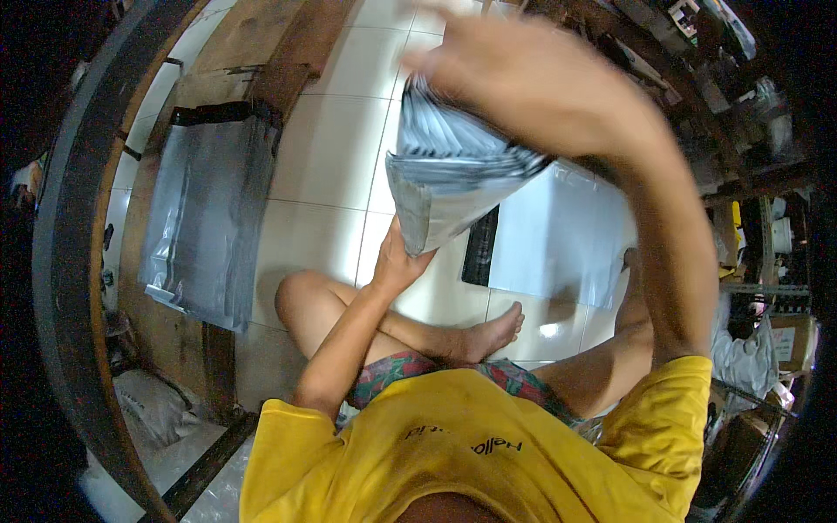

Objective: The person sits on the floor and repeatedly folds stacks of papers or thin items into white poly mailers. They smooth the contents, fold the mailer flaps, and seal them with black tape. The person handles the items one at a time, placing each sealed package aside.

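Note:
In front of me, a thick folded stack of silver-grey plastic mailing bags is held up, its many layers fanned at the top. My left hand grips its lower end from below, with some fingers hidden behind it. Over the stack's upper end arches my right hand, smeared by motion. Its fingers are too blurred to tell whether they hold or touch the bags. Beyond the stack, to the right, pale plastic bags with a black strip along one side lie flat on the floor.
More grey plastic bags with a black top edge rest on a wooden bench at the left. My crossed legs are on the white tiled floor. Cluttered shelves and a cardboard box line the right side.

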{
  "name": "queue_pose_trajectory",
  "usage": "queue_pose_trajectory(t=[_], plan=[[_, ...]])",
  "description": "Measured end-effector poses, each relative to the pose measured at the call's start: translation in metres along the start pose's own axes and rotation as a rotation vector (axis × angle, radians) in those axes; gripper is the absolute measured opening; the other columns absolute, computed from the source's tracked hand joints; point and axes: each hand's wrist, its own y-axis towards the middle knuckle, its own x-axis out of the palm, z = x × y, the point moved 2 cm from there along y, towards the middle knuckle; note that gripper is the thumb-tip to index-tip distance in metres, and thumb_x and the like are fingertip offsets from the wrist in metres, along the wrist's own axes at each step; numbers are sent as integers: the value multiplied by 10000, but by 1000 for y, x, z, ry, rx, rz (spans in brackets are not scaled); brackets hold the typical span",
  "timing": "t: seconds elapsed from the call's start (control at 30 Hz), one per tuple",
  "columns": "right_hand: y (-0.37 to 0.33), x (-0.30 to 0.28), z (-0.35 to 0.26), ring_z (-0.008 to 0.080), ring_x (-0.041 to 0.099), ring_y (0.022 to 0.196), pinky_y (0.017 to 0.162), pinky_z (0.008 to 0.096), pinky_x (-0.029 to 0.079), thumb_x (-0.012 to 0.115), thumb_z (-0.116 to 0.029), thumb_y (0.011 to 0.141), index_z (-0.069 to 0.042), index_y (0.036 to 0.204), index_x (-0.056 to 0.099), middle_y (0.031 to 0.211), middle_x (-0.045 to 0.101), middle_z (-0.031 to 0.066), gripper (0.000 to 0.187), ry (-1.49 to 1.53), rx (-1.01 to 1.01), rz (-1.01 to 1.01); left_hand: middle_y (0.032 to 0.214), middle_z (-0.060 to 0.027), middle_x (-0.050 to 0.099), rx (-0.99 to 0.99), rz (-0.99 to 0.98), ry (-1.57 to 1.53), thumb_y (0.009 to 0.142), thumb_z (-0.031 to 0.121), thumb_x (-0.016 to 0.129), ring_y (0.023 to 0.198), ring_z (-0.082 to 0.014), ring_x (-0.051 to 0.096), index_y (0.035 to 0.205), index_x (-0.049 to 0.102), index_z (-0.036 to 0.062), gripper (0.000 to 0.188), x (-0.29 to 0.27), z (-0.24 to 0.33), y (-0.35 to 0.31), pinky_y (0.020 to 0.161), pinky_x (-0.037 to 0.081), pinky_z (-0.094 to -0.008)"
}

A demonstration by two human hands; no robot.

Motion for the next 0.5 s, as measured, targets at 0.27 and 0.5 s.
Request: queue_pose_trajectory(t=[0.27,0.5], plan=[[-30,47,140,351,497,1331,1146,518,324,336,-609,1032,-107,1484,433,1446,524,163,682,1498,-152,650,1044,-336,658,-53,35,-32,846,42,669,993,-519,645,1395,360,-45,636,-10,7,20,822,531,-512],[-15,298,129,257,373,1390,1160,485,299,486,-561,1012,-127,1594,191,1559,337,99,783,1309,405,246,978,-377,643,-90,81,-14,880,9,547,929,-541,640,1488,282,-35,665,-53,44,63,818,520,-539]])
